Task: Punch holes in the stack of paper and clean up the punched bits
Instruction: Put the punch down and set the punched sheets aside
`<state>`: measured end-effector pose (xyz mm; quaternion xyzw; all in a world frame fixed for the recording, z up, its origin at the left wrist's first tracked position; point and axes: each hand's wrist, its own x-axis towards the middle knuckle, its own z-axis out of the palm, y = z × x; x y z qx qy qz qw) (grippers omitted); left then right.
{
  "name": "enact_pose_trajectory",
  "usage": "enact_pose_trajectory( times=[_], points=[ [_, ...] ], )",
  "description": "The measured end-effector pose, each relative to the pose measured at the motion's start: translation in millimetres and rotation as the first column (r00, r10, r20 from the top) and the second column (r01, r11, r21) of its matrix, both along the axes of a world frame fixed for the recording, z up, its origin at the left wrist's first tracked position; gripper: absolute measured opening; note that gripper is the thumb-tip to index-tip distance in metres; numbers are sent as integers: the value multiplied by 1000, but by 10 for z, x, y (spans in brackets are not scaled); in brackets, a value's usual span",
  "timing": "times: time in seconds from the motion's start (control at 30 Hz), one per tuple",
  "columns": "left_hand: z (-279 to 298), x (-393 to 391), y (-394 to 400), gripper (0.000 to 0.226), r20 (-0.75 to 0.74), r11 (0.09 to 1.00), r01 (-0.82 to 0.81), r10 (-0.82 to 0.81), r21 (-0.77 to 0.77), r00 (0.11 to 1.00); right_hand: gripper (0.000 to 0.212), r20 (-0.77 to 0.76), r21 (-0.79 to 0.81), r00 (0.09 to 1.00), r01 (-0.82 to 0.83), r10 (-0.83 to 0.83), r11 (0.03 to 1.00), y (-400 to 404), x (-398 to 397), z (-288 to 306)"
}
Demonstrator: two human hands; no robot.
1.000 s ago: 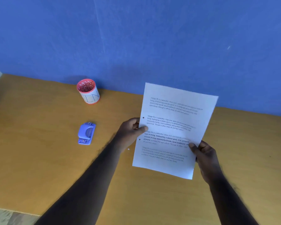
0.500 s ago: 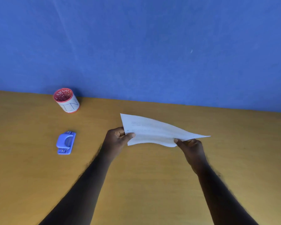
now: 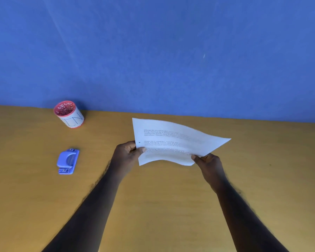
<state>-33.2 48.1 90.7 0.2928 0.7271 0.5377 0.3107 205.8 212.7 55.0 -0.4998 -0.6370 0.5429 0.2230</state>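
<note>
White printed paper stack (image 3: 173, 142): held above the wooden yellow-brown tabletop (image 3: 153, 206), tilted and slightly bowed, printed side up, one dark hole visible near its left edge. Left hand (image 3: 126, 157): closed on the stack's left edge, thumb on top, fingers underneath. Right hand (image 3: 209, 164): closed on the lower right edge, thumb on top. Small blue plastic hole punch (image 3: 68, 161): lying flat on the tabletop, well apart to the left of the left hand. Red-rimmed white cylindrical cup (image 3: 69, 114): upright beyond the punch, near the blue back wall (image 3: 153, 51), speckled contents inside.
</note>
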Motion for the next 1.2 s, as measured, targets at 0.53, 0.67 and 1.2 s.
enact_pose_trajectory(
  times=[0.53,0.67,1.2],
  points=[
    [159,1161,1596,16,-85,992,125,-126,-18,988,21,17,115,973,227,-231,967,1161,1303,322],
    [-59,1454,1906,19,-17,992,115,-116,-56,993,19,62,109,963,255,-263,961,1350,1614,196],
    [-865,2027,2249,48,-91,922,134,-178,-363,980,29,428,127,877,181,-218,975,1619,1990,-466]
  ],
)
